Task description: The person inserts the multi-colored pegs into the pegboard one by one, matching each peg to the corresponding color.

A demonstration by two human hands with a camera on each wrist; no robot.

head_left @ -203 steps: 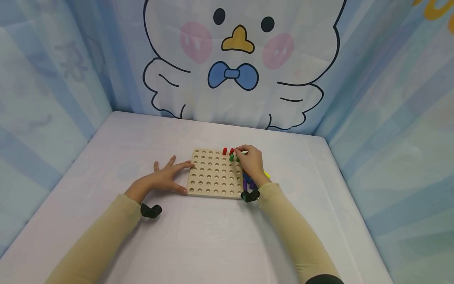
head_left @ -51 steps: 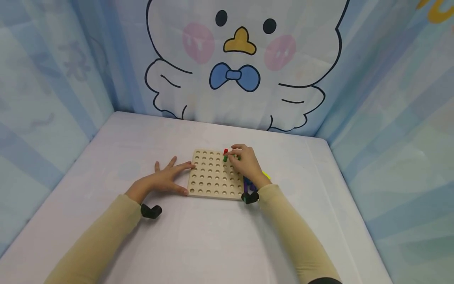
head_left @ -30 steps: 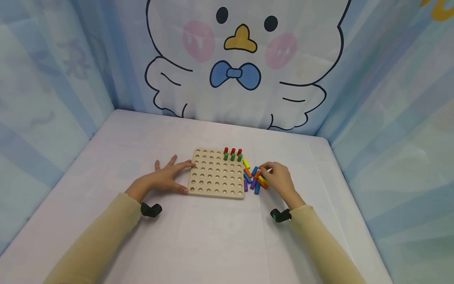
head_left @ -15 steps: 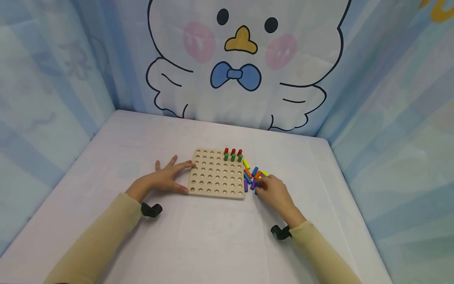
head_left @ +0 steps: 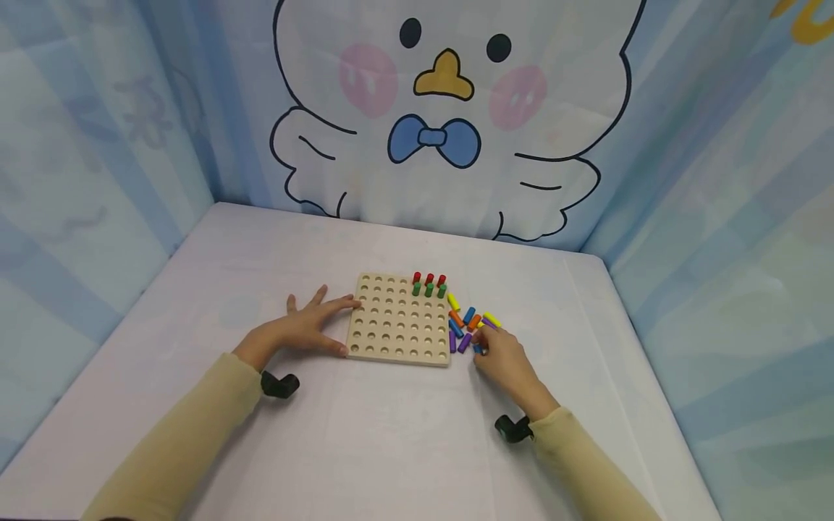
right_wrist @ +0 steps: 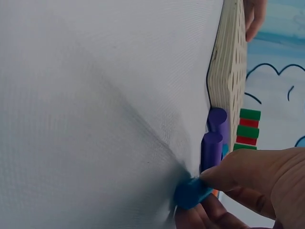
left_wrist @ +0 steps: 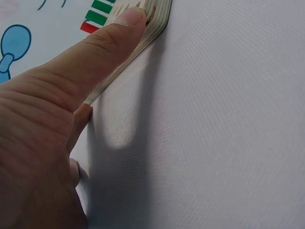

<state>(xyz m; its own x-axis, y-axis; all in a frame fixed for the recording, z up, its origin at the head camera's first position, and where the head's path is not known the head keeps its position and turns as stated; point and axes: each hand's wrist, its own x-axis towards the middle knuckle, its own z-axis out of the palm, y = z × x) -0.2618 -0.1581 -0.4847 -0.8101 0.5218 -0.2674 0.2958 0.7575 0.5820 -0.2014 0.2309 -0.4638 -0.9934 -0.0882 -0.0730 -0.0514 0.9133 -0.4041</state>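
Observation:
A pale wooden pegboard (head_left: pixel 391 330) lies mid-table, with red pegs (head_left: pixel 430 278) upright in its back row at the right and green pegs (head_left: pixel 429 291) standing in the row before them. Along the board's left side my left hand (head_left: pixel 289 329) spreads its fingers, index fingertip and thumb at the edge. In the left wrist view, the thumb (left_wrist: pixel 95 55) lies over the board's corner. Right of the board, my right hand (head_left: pixel 510 365) pinches a blue peg (right_wrist: pixel 188 193) between thumb and fingers, low at the tabletop.
Loose pegs lie between board and right hand: purple (head_left: pixel 465 343), orange (head_left: pixel 474 323), blue (head_left: pixel 469 315) and yellow (head_left: pixel 454 302) ones among them. Two purple pegs (right_wrist: pixel 212 148) lie close beside the pinched one. A curtain (head_left: pixel 547 188) with a cartoon bird hangs behind the white table (head_left: pixel 365 449).
My right hand has left the board, where a third green peg now stands, and moved right and toward me to the loose pegs, taking a blue one. My left hand has stayed put.

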